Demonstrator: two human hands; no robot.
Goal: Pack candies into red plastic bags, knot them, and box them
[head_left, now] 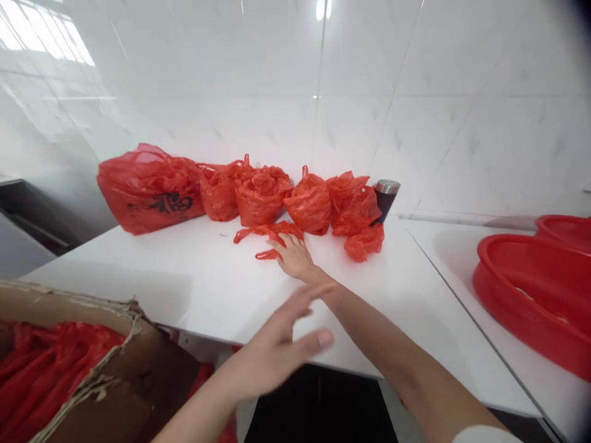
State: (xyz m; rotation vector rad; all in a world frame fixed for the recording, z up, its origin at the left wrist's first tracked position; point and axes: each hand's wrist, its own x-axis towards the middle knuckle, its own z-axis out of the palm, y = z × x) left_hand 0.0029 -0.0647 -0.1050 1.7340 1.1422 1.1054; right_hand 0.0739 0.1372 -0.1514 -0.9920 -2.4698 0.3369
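A limp red plastic bag (pixel 258 231) lies on the white table, its loop handles pointing left. My right hand (pixel 295 255) reaches out over it, fingers stretched and spread, touching the bag; whether any film is pinched beneath the fingers is hidden. Nearer to me, my left hand (pixel 277 351) hovers above the table's front edge, slightly blurred, empty, with thumb and fingers apart. Behind the limp bag, filled red bags (pixel 262 195) stand in a row, among them a rounded one (pixel 310 206). A small crumpled red bag (pixel 364 242) sits to the right of my right hand.
A large red bag with black lettering (pixel 150 194) stands at the back left. A dark tumbler (pixel 386 200) with a metal lid leans by the wall. At front left is a torn cardboard box (pixel 124 375) of red bags; red basins (pixel 508 301) stand at right.
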